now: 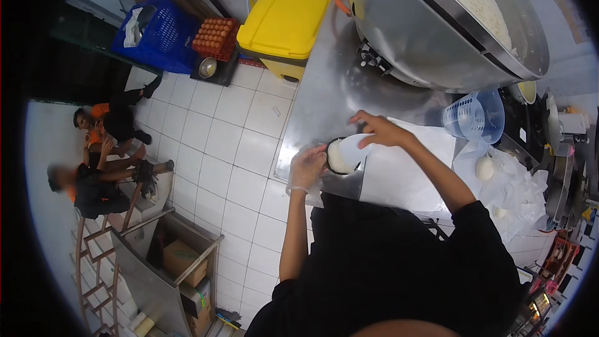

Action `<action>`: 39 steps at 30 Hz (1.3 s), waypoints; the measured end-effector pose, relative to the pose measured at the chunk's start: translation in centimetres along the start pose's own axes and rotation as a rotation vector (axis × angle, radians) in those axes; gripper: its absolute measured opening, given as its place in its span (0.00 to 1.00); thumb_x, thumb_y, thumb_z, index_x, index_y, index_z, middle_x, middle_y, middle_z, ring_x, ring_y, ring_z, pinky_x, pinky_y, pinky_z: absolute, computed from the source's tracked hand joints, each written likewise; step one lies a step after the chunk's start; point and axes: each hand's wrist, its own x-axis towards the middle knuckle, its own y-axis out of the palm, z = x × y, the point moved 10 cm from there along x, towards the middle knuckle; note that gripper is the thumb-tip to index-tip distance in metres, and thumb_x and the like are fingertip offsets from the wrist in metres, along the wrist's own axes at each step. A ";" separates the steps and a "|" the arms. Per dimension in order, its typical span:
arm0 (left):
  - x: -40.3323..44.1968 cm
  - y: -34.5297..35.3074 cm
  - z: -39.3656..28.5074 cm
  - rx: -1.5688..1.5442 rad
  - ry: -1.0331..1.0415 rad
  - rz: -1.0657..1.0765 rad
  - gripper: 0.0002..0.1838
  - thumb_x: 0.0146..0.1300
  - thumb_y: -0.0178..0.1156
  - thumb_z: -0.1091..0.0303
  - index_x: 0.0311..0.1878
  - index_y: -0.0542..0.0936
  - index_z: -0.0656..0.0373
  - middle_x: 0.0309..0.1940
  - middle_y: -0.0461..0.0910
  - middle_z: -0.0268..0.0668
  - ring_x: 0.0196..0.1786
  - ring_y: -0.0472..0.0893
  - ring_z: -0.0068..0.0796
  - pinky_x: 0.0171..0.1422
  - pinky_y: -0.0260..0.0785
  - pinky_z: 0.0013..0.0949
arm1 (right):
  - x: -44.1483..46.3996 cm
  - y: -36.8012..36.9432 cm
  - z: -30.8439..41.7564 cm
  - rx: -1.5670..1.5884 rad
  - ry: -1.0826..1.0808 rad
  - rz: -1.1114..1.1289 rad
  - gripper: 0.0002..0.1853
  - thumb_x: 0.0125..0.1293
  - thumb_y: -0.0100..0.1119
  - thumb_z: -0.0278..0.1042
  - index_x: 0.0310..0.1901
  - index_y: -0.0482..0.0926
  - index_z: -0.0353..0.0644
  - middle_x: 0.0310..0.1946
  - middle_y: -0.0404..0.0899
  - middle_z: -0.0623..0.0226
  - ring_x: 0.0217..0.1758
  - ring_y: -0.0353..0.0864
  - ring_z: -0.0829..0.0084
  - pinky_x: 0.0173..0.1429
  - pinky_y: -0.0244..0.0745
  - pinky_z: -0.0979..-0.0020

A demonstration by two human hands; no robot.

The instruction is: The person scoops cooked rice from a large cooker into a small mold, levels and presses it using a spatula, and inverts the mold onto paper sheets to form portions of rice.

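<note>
Black-rimmed bowl (340,172) sits gripped by left hand (307,170) at nine o'clock; right hand (382,132) holds pale scoop (357,150) at two (best kept low).

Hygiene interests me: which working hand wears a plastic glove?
The left hand, at the bowl: clear plastic shows around its wrist; the right hand looks bare.

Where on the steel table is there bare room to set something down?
On the steel table, a patch lies open between the rice pot, the yellow bin and the right hand. The white sheet also looks bare beside the right forearm. Crowded: past the sheet, with a plastic basket and plastic bags.
</note>
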 end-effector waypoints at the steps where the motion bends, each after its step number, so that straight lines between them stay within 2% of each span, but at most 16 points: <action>1: -0.2 0.0 -0.2 0.010 -0.016 -0.009 0.13 0.63 0.64 0.72 0.51 0.84 0.58 0.40 0.82 0.31 0.36 0.79 0.18 0.36 0.79 0.23 | 0.3 -0.1 0.4 -0.033 -0.039 -0.037 0.35 0.52 0.75 0.34 0.61 0.66 0.47 0.15 0.68 0.70 0.25 0.70 0.75 0.35 0.63 0.69; 7: -0.5 -0.4 -0.5 0.076 -0.003 -0.045 0.13 0.62 0.65 0.71 0.50 0.85 0.58 0.39 0.81 0.31 0.37 0.79 0.18 0.36 0.79 0.23 | -2.5 -2.9 1.4 0.079 -0.045 -0.083 0.38 0.52 0.74 0.32 0.63 0.63 0.49 0.19 0.74 0.64 0.26 0.75 0.63 0.40 0.69 0.63; 8: -0.5 -0.4 -0.5 0.081 -0.006 -0.048 0.13 0.62 0.65 0.71 0.50 0.85 0.58 0.38 0.81 0.31 0.37 0.79 0.18 0.35 0.79 0.23 | -3.5 -2.8 0.5 0.069 -0.010 -0.079 0.37 0.51 0.74 0.32 0.63 0.65 0.49 0.27 0.78 0.67 0.32 0.77 0.65 0.47 0.69 0.64; 11: -0.7 -0.3 -1.1 0.096 -0.010 -0.043 0.13 0.62 0.64 0.72 0.50 0.84 0.60 0.37 0.81 0.31 0.36 0.79 0.18 0.35 0.80 0.23 | -6.7 -0.3 0.2 -0.217 -0.057 -0.180 0.37 0.51 0.75 0.34 0.63 0.69 0.50 0.37 0.79 0.69 0.40 0.78 0.67 0.54 0.65 0.65; 12: -0.5 -0.3 -1.0 0.098 -0.008 -0.033 0.12 0.62 0.64 0.73 0.49 0.84 0.61 0.37 0.81 0.31 0.35 0.79 0.18 0.34 0.80 0.24 | -7.1 1.5 -0.3 -0.139 -0.040 -0.152 0.36 0.51 0.75 0.37 0.63 0.71 0.51 0.44 0.78 0.70 0.44 0.76 0.70 0.58 0.60 0.65; 15: -0.1 -0.5 -0.8 0.109 -0.004 -0.003 0.11 0.61 0.64 0.74 0.47 0.84 0.62 0.36 0.81 0.31 0.34 0.80 0.18 0.34 0.81 0.25 | -7.9 3.2 1.9 -0.243 -0.129 -0.289 0.36 0.53 0.74 0.38 0.64 0.70 0.53 0.42 0.78 0.67 0.43 0.76 0.67 0.57 0.59 0.65; 18: -0.1 -0.3 -1.5 0.142 0.022 0.005 0.11 0.60 0.64 0.75 0.47 0.83 0.63 0.36 0.81 0.31 0.34 0.80 0.19 0.33 0.80 0.25 | -7.0 2.6 2.9 -0.083 -0.209 -0.417 0.36 0.53 0.73 0.38 0.64 0.70 0.53 0.38 0.79 0.66 0.43 0.77 0.67 0.59 0.58 0.64; 21: -0.4 -0.1 -2.1 0.182 0.021 -0.014 0.12 0.60 0.64 0.75 0.47 0.83 0.63 0.35 0.79 0.32 0.34 0.79 0.19 0.35 0.81 0.24 | -6.1 1.0 2.6 -0.055 -0.141 -0.478 0.37 0.54 0.73 0.37 0.65 0.67 0.52 0.32 0.80 0.66 0.43 0.76 0.65 0.61 0.56 0.64; 22: -0.4 -0.1 -2.2 0.193 0.017 -0.021 0.12 0.60 0.64 0.76 0.48 0.83 0.64 0.34 0.79 0.32 0.35 0.79 0.19 0.36 0.81 0.23 | -6.3 0.0 2.8 -0.101 -0.150 -0.563 0.38 0.54 0.74 0.34 0.66 0.65 0.50 0.26 0.80 0.67 0.37 0.78 0.69 0.57 0.62 0.67; 24: -0.4 -0.2 -2.0 0.212 0.025 -0.042 0.13 0.60 0.64 0.75 0.48 0.83 0.64 0.35 0.79 0.32 0.35 0.79 0.19 0.36 0.81 0.23 | -5.9 -1.9 0.6 0.128 -0.045 -0.593 0.39 0.52 0.75 0.32 0.65 0.64 0.48 0.24 0.78 0.67 0.32 0.76 0.72 0.47 0.66 0.69; 29: -0.6 -0.4 -1.4 0.152 0.049 -0.057 0.13 0.60 0.64 0.75 0.49 0.82 0.63 0.35 0.78 0.31 0.34 0.78 0.18 0.35 0.80 0.23 | -7.9 -4.2 -1.7 0.267 -0.075 -0.635 0.42 0.50 0.77 0.29 0.65 0.62 0.48 0.20 0.76 0.69 0.26 0.73 0.76 0.39 0.70 0.72; 33: -0.6 -0.2 -1.4 0.132 0.064 -0.045 0.12 0.62 0.64 0.74 0.49 0.82 0.62 0.34 0.78 0.31 0.34 0.78 0.18 0.35 0.79 0.22 | -7.0 0.6 -1.7 0.246 -0.033 -0.333 0.41 0.48 0.78 0.28 0.64 0.65 0.49 0.19 0.76 0.71 0.26 0.72 0.78 0.39 0.67 0.73; 34: -0.5 -0.2 -1.3 0.128 0.064 -0.034 0.12 0.62 0.64 0.74 0.50 0.82 0.62 0.34 0.78 0.31 0.35 0.78 0.18 0.35 0.79 0.22 | -6.5 0.8 -0.9 0.201 -0.097 -0.413 0.39 0.48 0.78 0.29 0.62 0.66 0.49 0.17 0.74 0.71 0.25 0.71 0.78 0.36 0.65 0.75; 37: -0.4 -0.4 -0.8 0.109 0.031 -0.014 0.13 0.63 0.64 0.72 0.51 0.82 0.61 0.34 0.77 0.30 0.34 0.78 0.18 0.36 0.80 0.23 | -4.7 0.6 -0.4 0.166 -0.051 -0.482 0.38 0.49 0.77 0.32 0.60 0.66 0.49 0.16 0.72 0.72 0.25 0.71 0.77 0.42 0.66 0.69; 38: -0.4 -0.5 -0.7 0.078 0.021 -0.009 0.13 0.63 0.64 0.73 0.51 0.82 0.62 0.34 0.78 0.31 0.35 0.78 0.19 0.36 0.80 0.24 | -3.7 0.9 -0.9 0.084 -0.011 -0.443 0.40 0.46 0.79 0.39 0.60 0.64 0.51 0.22 0.75 0.71 0.31 0.75 0.73 0.50 0.62 0.57; 39: -0.4 -0.4 -0.6 0.048 0.011 -0.003 0.13 0.63 0.64 0.73 0.51 0.81 0.62 0.34 0.78 0.31 0.35 0.79 0.20 0.37 0.80 0.25 | -3.3 1.1 -0.9 0.013 0.049 -0.434 0.42 0.44 0.80 0.40 0.60 0.63 0.51 0.26 0.77 0.68 0.36 0.77 0.67 0.52 0.62 0.56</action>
